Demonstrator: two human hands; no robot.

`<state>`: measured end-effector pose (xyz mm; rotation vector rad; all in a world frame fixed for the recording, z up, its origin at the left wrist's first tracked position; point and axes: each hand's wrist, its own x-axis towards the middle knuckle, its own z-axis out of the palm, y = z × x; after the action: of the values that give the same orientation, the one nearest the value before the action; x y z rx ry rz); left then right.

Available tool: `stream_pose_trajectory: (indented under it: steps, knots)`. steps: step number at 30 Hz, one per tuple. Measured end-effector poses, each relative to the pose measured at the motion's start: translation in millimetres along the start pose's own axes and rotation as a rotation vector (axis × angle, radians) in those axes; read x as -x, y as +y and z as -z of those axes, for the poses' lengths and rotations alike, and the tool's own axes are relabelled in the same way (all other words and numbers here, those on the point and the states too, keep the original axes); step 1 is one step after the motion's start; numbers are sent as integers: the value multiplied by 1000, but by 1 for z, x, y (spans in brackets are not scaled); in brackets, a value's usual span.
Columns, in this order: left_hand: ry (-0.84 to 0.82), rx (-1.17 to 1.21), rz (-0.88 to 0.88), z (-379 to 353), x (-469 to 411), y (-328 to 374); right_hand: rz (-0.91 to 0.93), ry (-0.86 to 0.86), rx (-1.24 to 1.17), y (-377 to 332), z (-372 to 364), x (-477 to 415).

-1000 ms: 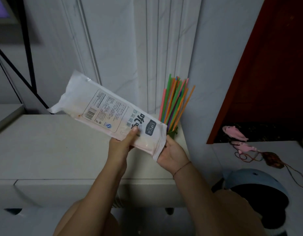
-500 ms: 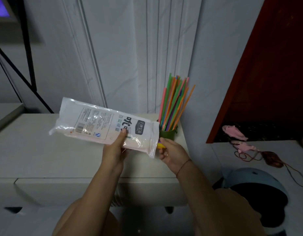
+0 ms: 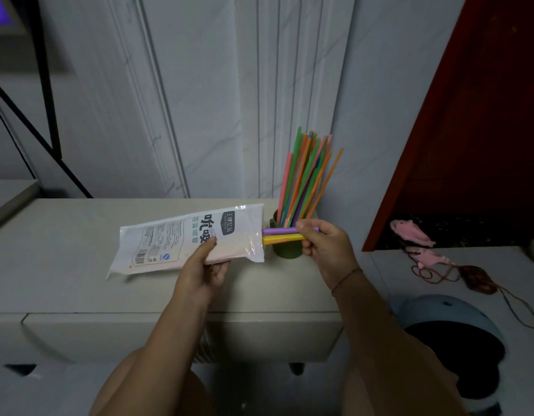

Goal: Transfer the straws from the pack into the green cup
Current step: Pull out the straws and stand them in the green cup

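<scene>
Fingers round three straws, one pack

Forearms bare; thin cord bracelet, R wrist.

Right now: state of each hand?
Left hand: closed, gripping the straw pack.
Right hand: closed, pinching a few straws sticking out of the pack's open end.

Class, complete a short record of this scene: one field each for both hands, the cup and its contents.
Left hand: grips the straw pack near its open end
Right hand: pinches the purple, yellow and orange straws sticking out of the pack
Green cup: upright on the cabinet top, behind those straws
Cup contents: many coloured straws, leaning
</scene>
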<state>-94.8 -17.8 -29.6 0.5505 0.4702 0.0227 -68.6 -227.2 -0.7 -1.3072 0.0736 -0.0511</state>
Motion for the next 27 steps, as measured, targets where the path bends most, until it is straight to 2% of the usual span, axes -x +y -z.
stream_pose_trajectory:
  steps: [4,9,12,21,25,27]
  knots:
    - [-8,37,1,2,-1,0,18,3,-16,-2,6,-3]
    - [-104,61,55,-7,5,-6,21,-76,83,3,-5,1]
    - [-95,42,50,-10,6,-8,31,-96,123,5,-9,3]
    - [47,39,1,4,-1,6,40,14,-29,-6,19,-8]
    - [37,12,35,-3,1,-6,-23,-26,-209,-4,3,-4]
    - [27,6,50,-7,2,-11,-44,-78,-227,0,-7,1]
